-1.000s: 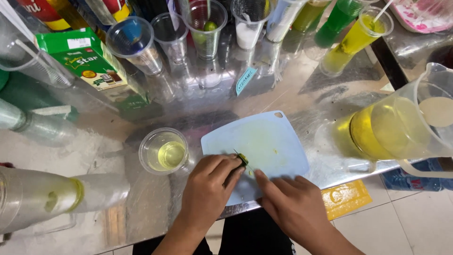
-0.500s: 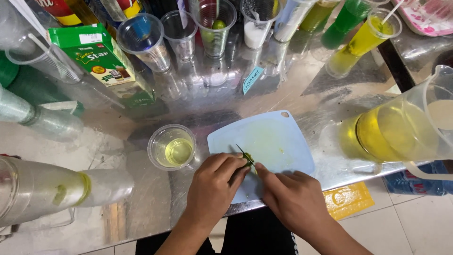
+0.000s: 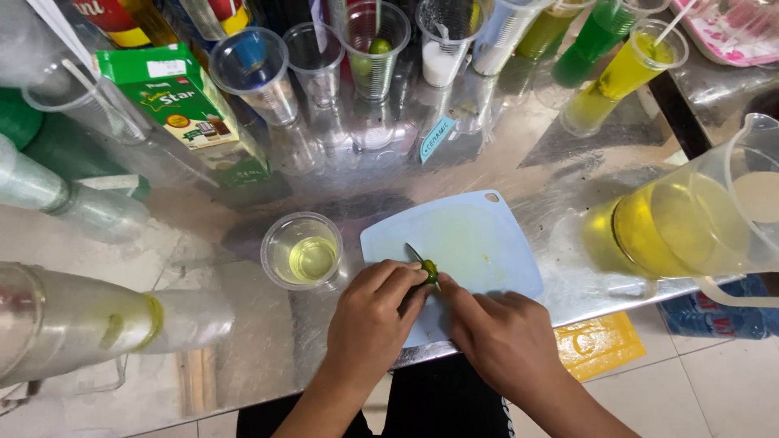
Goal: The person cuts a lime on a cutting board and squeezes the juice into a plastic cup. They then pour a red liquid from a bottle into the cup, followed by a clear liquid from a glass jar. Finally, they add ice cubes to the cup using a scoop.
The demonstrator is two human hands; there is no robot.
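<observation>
My left hand [image 3: 375, 324] pinches a small green lime [image 3: 429, 271] down on the pale blue cutting board [image 3: 479, 243], fingers curled tight round it. My right hand [image 3: 501, 337] is closed on a knife [image 3: 414, 253]; only the blade tip shows, sticking out past my left fingertips, right beside the lime. Just left of my left hand, off the board: a clear plastic cup [image 3: 302, 251] w/ a shallow pool of pale yellow-green liquid. Far to the right of my right hand, a big clear pitcher [image 3: 690, 227] approx. half full of yellow liquid. Beyond the board, away from both hands: a row of clear cups, one cup [image 3: 373, 49] w/ a whole lime inside, another cup [image 3: 445, 36] holding something white, prob. sugar, can't tell for sure. Beyond my right hand, a tall cup [image 3: 621, 77] w/ yellow drink & straw. Beyond my left, a green carton [image 3: 174, 97].
</observation>
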